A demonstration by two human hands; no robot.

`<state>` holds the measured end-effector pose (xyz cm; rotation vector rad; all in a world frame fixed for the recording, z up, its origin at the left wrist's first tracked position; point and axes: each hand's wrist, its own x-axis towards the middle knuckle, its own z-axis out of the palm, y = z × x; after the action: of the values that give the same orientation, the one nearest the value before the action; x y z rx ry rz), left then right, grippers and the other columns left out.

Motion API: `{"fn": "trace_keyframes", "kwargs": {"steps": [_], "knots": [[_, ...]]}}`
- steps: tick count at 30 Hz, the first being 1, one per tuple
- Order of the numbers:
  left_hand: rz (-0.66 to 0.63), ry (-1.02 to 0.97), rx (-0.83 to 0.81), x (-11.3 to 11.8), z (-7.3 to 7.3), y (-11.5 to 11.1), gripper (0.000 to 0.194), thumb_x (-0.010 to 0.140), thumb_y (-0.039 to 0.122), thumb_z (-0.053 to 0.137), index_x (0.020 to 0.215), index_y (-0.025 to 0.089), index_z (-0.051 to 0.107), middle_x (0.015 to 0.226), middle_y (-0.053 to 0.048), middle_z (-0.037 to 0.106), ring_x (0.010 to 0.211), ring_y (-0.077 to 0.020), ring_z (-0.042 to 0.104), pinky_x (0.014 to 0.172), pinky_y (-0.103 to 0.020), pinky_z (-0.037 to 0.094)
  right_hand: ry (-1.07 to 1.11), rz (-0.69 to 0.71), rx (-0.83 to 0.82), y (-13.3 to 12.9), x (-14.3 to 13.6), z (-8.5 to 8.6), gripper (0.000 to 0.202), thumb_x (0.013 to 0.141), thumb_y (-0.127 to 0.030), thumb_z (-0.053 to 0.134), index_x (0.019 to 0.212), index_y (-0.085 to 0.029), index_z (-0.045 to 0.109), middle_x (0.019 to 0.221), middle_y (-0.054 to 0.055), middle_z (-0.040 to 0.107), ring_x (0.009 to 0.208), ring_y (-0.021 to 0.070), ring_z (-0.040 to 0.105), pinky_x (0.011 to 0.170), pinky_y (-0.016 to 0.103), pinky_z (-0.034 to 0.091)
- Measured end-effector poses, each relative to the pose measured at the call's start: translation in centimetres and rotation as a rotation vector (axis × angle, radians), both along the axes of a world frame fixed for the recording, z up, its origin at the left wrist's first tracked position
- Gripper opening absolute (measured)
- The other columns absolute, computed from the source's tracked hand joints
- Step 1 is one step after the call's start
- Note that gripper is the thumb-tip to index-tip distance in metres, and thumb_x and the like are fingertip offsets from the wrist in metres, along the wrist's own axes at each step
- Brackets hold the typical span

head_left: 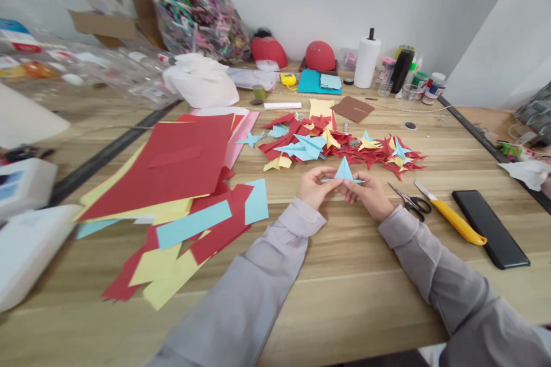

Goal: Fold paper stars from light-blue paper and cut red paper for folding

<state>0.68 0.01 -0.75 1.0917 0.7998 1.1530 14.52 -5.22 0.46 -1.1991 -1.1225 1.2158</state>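
Note:
A small light-blue folded paper piece [344, 170], with a pointed top and two side points, is held between both hands above the wooden table [336, 298]. My left hand [315, 186] pinches its left side. Its right side is gripped by the thumb and fingers of my right hand [371, 194]. Just beyond the hands lies a pile of red, yellow and blue folded paper shapes [303, 148], which spreads right into more red star-like pieces [402, 157].
Large red sheets [185, 155] and cut strips [193, 223] cover the left side. To the right lie scissors [415, 203], a yellow-handled knife [456, 221] and a black phone [491, 229]. A white bottle [367, 63] and small jars stand at the back.

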Motion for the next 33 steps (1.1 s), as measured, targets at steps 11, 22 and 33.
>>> {"fn": "trace_keyframes", "kwargs": {"steps": [11,22,33], "knots": [[-0.176,0.071,-0.002,0.0,0.2,-0.5,0.038,0.049,0.034,0.082,0.075,0.012,0.067,0.063,-0.003,0.069,0.055,-0.0136,0.062,0.050,-0.025,0.050,0.055,-0.050,0.008,0.2,0.1,0.0,0.035,0.059,-0.044,0.078,0.068,-0.017,0.057,0.055,-0.002,0.064,0.045,0.0095,0.055,0.043,0.021,0.042],[-0.217,0.029,-0.101,-0.2,0.7,-0.6,0.048,0.046,0.036,0.085,0.080,0.011,0.062,0.053,-0.001,0.066,0.044,-0.0130,0.060,0.043,-0.024,0.050,0.178,-0.035,-0.053,0.2,0.3,0.1,0.037,0.056,-0.042,0.080,0.068,-0.018,0.056,0.053,-0.002,0.064,0.040,0.0089,0.053,0.038,0.019,0.038],[-0.232,-0.016,-0.151,-0.4,1.0,-0.4,0.043,0.049,0.036,0.083,0.079,0.012,0.063,0.059,-0.001,0.067,0.047,-0.0123,0.060,0.049,-0.026,0.051,0.122,-0.002,-0.029,0.4,0.3,-0.2,0.039,0.062,-0.051,0.075,0.064,-0.017,0.058,0.052,0.000,0.064,0.039,0.0095,0.055,0.036,0.019,0.041]]}}
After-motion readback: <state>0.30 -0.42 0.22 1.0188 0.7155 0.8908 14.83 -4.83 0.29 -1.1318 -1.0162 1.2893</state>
